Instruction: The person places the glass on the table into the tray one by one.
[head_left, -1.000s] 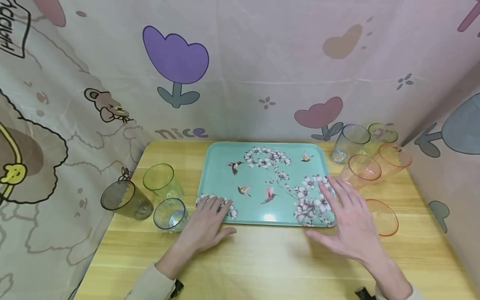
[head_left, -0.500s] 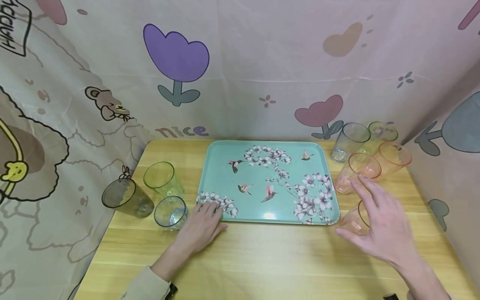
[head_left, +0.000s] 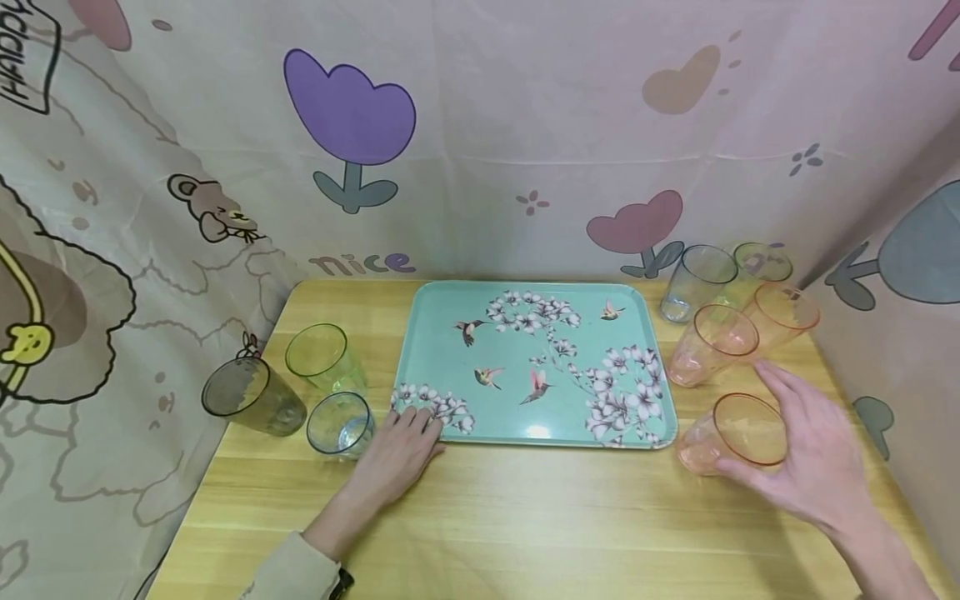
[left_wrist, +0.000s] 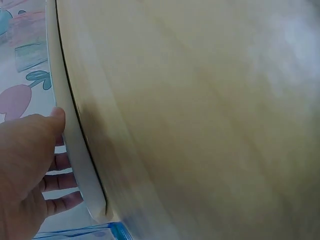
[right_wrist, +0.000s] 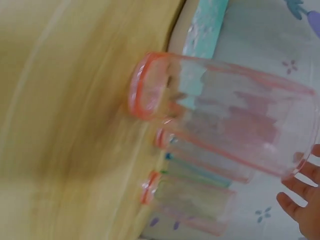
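A teal tray printed with flowers and birds lies in the middle of the wooden table. My left hand lies flat on the table, fingertips on the tray's front left corner; the left wrist view shows the left hand against the tray's pale edge. My right hand curves, fingers spread, round the far right side of the nearest orange cup. Whether it grips the cup I cannot tell. In the right wrist view the orange cup fills the frame, with my fingertips by its rim.
Left of the tray stand a green cup, a grey cup and a bluish clear cup. At the back right are a clear cup, a green cup and two orange cups. Patterned cloth walls the table.
My right hand has moved rightward from the tray's front right corner to the nearest orange cup. My left hand has slid slightly back towards the tray's corner.
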